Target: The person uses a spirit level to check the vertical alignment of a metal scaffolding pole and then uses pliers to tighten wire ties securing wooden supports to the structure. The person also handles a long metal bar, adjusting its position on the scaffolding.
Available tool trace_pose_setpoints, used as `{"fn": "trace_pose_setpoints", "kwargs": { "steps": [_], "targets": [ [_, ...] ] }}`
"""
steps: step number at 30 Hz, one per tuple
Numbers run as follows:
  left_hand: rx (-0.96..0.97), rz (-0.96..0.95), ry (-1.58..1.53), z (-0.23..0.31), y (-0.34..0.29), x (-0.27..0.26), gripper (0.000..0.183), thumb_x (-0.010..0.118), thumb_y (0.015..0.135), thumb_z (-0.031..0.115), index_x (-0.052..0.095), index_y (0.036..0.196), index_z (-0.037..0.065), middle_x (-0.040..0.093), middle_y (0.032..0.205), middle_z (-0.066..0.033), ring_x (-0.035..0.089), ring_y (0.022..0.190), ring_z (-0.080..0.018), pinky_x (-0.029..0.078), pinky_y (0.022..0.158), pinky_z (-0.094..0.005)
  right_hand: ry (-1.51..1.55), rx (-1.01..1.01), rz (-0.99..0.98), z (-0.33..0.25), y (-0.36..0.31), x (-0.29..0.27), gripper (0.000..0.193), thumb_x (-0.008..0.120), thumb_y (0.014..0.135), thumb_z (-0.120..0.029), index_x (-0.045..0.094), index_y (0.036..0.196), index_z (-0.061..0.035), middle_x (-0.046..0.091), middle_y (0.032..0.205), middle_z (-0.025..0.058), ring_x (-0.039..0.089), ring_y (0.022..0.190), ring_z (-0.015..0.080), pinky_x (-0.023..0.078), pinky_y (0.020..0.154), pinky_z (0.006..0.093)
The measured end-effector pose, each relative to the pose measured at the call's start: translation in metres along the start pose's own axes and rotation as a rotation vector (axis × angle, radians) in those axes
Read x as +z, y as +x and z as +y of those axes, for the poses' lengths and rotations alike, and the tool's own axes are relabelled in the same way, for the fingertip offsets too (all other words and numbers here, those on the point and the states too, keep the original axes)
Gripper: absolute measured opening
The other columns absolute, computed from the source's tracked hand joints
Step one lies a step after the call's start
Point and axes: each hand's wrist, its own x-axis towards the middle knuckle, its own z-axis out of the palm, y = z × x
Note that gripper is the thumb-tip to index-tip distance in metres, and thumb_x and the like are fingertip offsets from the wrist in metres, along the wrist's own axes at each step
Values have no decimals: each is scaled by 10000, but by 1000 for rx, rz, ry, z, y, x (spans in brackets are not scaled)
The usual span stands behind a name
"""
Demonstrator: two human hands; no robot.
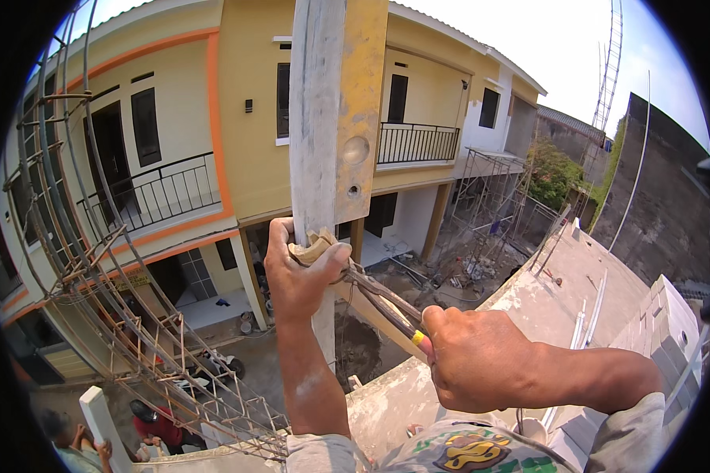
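Note:
A tall grey-white board [315, 118] stands upright before me, with a yellow spirit level [360, 102] flat along its right side. My left hand [301, 272] is closed around a short, pale, split piece of wood [314, 246] against the board, thumb over its front. In my right hand [481, 359] are the handles of metal pincers [386, 303], with red and yellow at the grip end. Their jaw end meets the wood beside my left thumb, where the exact contact is hidden. A wooden batten [379, 317] slants down to the right beneath the pincers.
Steel rebar cages [126, 260] lean at the left. A concrete slab edge [521, 292] and stacked light blocks [667, 331] are at the right. Far below lies the ground, with a person in red [162, 426] and another person holding a white post [106, 426]. Houses stand opposite.

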Motion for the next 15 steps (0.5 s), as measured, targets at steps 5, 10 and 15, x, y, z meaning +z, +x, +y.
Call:
{"fn": "trace_pose_setpoints", "kwargs": {
  "steps": [5,10,15],
  "targets": [
    [-7,-12,-43,0,-1,0,504,862,677,144,497,1011,46,628,881,-51,627,773,-95,559,685,-270,270,37,-218,14,6,6,283,534,938,-206,400,1002,35,590,761,249,631,667,408,502,607,476],
    [16,-4,65,-3,4,0,550,879,659,198,495,1021,44,624,869,-53,630,765,-98,566,685,-272,394,-36,-65,24,12,38,298,573,900,-141,394,1050,44,574,746,242,612,638,436,498,601,488],
    [-15,-1,52,-5,4,0,601,901,644,275,492,1020,47,614,871,-56,633,776,-106,570,686,-274,420,-178,128,32,16,59,246,570,900,-120,409,970,52,575,733,249,605,631,429,493,601,493]
  ]
}}
